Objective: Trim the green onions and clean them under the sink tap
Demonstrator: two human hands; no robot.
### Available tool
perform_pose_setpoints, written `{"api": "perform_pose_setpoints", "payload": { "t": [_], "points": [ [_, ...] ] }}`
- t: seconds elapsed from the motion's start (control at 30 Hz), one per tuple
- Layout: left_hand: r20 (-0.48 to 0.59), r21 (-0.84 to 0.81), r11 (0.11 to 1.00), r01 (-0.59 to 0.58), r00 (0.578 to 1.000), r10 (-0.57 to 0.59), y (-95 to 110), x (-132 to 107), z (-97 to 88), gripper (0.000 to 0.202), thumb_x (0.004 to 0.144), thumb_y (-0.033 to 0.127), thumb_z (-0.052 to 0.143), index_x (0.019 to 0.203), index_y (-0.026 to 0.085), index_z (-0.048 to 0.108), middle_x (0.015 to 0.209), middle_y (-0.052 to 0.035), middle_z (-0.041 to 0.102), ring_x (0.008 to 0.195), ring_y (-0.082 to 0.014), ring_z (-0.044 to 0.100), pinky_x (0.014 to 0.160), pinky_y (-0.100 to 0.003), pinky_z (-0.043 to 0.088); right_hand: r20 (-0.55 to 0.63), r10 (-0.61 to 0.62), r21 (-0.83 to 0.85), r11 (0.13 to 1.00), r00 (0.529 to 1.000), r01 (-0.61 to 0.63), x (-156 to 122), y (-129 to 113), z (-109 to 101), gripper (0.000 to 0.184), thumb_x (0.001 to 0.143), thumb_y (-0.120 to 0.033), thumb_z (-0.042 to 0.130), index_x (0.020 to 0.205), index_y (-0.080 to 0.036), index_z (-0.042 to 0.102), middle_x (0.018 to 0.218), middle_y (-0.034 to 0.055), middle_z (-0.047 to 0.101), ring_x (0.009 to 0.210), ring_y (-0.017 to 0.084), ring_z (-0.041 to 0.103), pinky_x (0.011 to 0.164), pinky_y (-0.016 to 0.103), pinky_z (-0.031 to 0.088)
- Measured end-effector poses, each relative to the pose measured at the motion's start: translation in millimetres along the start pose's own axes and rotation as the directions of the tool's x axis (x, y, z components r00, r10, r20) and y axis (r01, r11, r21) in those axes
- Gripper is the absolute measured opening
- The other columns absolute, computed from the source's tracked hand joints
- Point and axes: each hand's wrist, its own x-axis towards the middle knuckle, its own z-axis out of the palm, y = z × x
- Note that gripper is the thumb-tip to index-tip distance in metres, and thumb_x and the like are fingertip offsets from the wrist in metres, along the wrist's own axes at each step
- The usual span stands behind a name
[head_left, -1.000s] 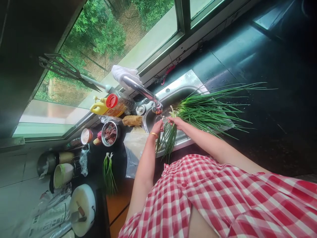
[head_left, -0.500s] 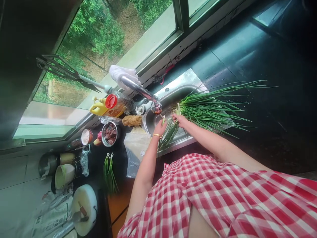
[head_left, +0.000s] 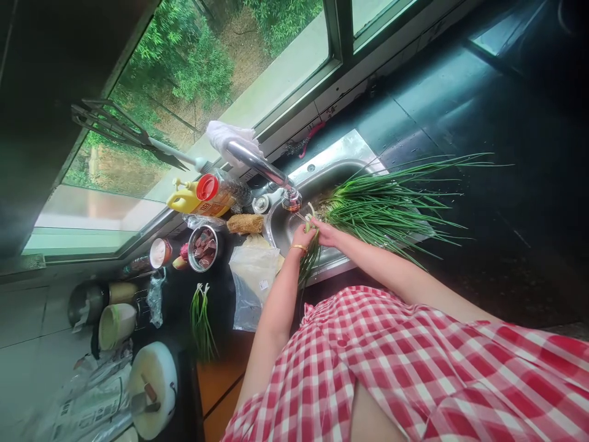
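Close together over the near edge of the steel sink (head_left: 283, 230), my two hands work at a few green onions (head_left: 310, 261). My left hand (head_left: 302, 237), with a gold bracelet at the wrist, is closed round their stalks, and the leaves hang down over the sink rim. Touching it from the right, my right hand (head_left: 324, 233) is closed at the white ends. A large bunch of green onions (head_left: 381, 205) lies across the sink, roots inward, leaves reaching onto the dark counter. The faucet (head_left: 291, 197) stands just above my hands.
Left of the sink are a plastic bag (head_left: 251, 279), a brown scrubber (head_left: 245, 224) and a metal bowl of dark red chunks (head_left: 203, 248). A small bundle of green onions (head_left: 202, 322) lies nearer. Further left, a cleaver (head_left: 146, 402) rests on a round cutting board (head_left: 163, 374).
My right hand has moved left and down, from the big bunch to my left hand. The onions' white ends came with it. My left hand has shifted slightly right.
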Motion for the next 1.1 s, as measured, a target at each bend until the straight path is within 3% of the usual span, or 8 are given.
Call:
{"api": "perform_pose_setpoints", "payload": {
  "t": [0.23,0.37,0.5,0.6,0.67,0.77,0.9,1.1],
  "points": [
    [0.114,-0.347,0.927,0.14,0.988,-0.107,-3,3,-18.0,0.039,0.057,0.036,0.08,0.085,0.012,0.068,0.071,-0.0031,0.067,0.065,-0.0139,0.059,0.07,-0.028,0.047,-0.144,-0.088,-0.092,0.993,0.986,0.076,0,-6,-16,0.006,0.082,-0.02,0.066,0.081,-0.015,0.064,0.062,0.0006,0.064,0.051,0.009,0.053,0.049,0.022,0.042],
    [0.138,-0.324,0.935,0.144,0.985,-0.104,-4,2,-17.8,0.041,0.052,0.037,0.083,0.082,0.013,0.07,0.068,-0.0014,0.066,0.063,-0.0131,0.058,0.068,-0.027,0.045,-0.111,-0.139,-0.118,0.985,0.984,0.126,0,-4,-14,0.015,0.074,-0.023,0.075,0.074,-0.014,0.063,0.058,-0.0024,0.06,0.044,0.005,0.041,0.045,0.021,0.036],
    [0.058,-0.232,0.965,0.119,0.992,-0.108,-3,2,-13.1,0.031,0.062,0.037,0.078,0.079,0.013,0.069,0.058,0.0021,0.06,0.054,-0.0092,0.049,0.058,-0.023,0.039,-0.12,-0.182,-0.147,0.975,0.976,0.164,3,-1,-13,0.029,0.064,-0.024,0.082,0.062,-0.016,0.054,0.049,-0.0067,0.05,0.045,0.005,0.039,0.045,0.02,0.031],
    [-0.03,-0.249,0.965,0.084,0.995,-0.094,-1,2,-15.2,0.028,0.068,0.037,0.074,0.08,0.013,0.066,0.061,0.0019,0.061,0.05,-0.0068,0.044,0.055,-0.022,0.037,-0.142,-0.187,-0.144,0.975,0.972,0.167,3,-1,-16,0.038,0.064,-0.026,0.082,0.057,-0.018,0.044,0.045,-0.009,0.043,0.044,0.005,0.037,0.046,0.02,0.032],
    [-0.001,-0.275,0.957,0.097,0.995,-0.101,0,2,-17.2,0.029,0.067,0.038,0.074,0.079,0.013,0.064,0.061,0.0013,0.062,0.049,-0.0067,0.045,0.055,-0.022,0.037,-0.137,-0.173,-0.141,0.978,0.975,0.153,1,-1,-17,0.037,0.067,-0.025,0.079,0.058,-0.019,0.044,0.044,-0.0095,0.041,0.043,0.006,0.037,0.046,0.021,0.033],
    [0.089,-0.31,0.944,0.116,0.992,-0.092,2,0,-17.3,0.033,0.064,0.039,0.076,0.079,0.013,0.064,0.061,0.001,0.061,0.052,-0.0082,0.049,0.056,-0.022,0.038,-0.118,-0.147,-0.149,0.98,0.982,0.129,-3,-3,-17,0.024,0.072,-0.02,0.074,0.063,-0.017,0.052,0.046,-0.0073,0.047,0.043,0.007,0.041,0.047,0.022,0.036],
    [0.089,-0.368,0.923,0.111,0.993,-0.084,6,-2,-14.5,0.033,0.065,0.04,0.076,0.081,0.013,0.065,0.059,0.0022,0.059,0.053,-0.0088,0.051,0.058,-0.023,0.04,-0.097,-0.135,-0.161,0.98,0.986,0.119,-5,-7,-16,0.008,0.075,-0.012,0.068,0.075,-0.014,0.061,0.056,-0.0023,0.06,0.05,0.009,0.053,0.05,0.022,0.041],
    [0.18,-0.439,0.887,0.146,0.981,-0.072,5,-2,-14.8,0.029,0.07,0.037,0.071,0.086,0.013,0.063,0.064,-0.0007,0.065,0.058,-0.0107,0.057,0.061,-0.023,0.044,-0.068,-0.134,-0.164,0.979,0.989,0.122,-3,-9,-19,0.008,0.075,-0.009,0.066,0.082,-0.013,0.065,0.062,0.0005,0.065,0.054,0.01,0.058,0.051,0.022,0.042]
  ]
}}
